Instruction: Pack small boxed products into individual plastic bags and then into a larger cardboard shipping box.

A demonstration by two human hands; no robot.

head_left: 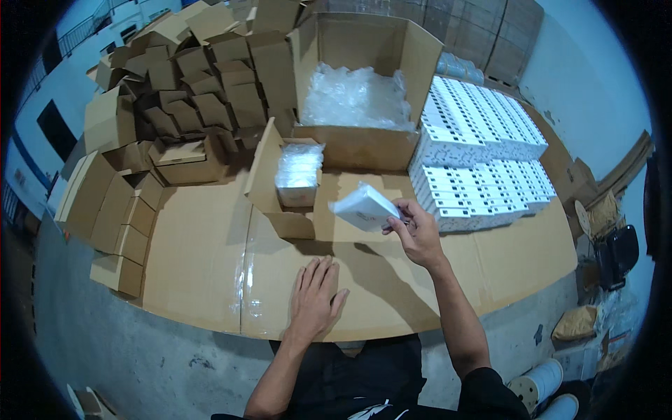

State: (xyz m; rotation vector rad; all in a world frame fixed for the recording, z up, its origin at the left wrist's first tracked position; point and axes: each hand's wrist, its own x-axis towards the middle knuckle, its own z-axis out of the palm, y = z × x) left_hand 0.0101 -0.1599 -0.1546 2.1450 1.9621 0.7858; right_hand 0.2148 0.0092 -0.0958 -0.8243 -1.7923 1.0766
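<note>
My right hand [414,231] holds a small white box in clear wrap [364,207] above the flattened cardboard sheet [210,266]. The box hovers just right of a small open brown carton [280,183] that holds several wrapped white boxes [299,168]. My left hand [315,294] lies flat, palm down, on the cardboard near its front edge, fingers apart and holding nothing.
A large open carton [364,77] with crumpled clear plastic stands behind. Stacks of white boxes [483,154] fill the right side. Many folded small brown cartons [182,91] pile at the back left. Grey concrete floor [126,350] lies in front; bags and a black case sit at far right.
</note>
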